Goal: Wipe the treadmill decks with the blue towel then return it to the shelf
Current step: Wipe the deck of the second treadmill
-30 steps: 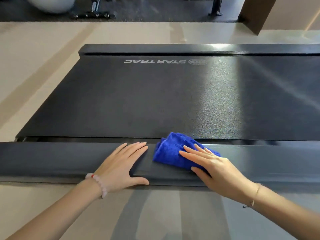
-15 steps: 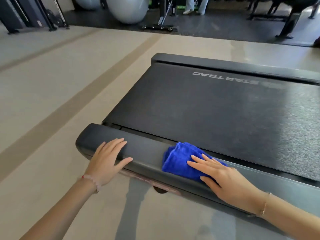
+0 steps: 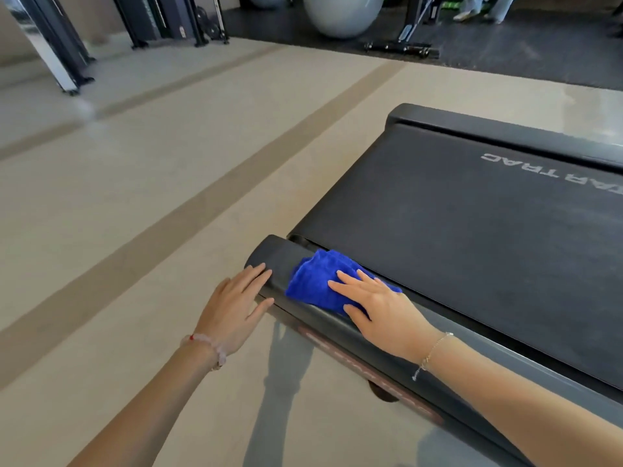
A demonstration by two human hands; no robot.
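A folded blue towel (image 3: 315, 281) lies on the near side rail (image 3: 279, 256) of a black treadmill, close to the rail's rounded rear end. My right hand (image 3: 381, 306) presses flat on the towel with straight fingers. My left hand (image 3: 236, 303) rests flat on the rail's end, just left of the towel, fingers straight. The dark running belt (image 3: 465, 237) stretches to the right, with white lettering at its far edge.
Beige floor (image 3: 135, 214) with darker stripes spreads to the left of the treadmill. At the back are a grey exercise ball (image 3: 340, 13), black machine frames (image 3: 64, 45) and a dark mat (image 3: 526, 52). Someone's feet (image 3: 472, 13) show at the top right.
Both hands and the towel have slid left along the side rail to its rear end. My view has turned left, showing more floor and gym equipment.
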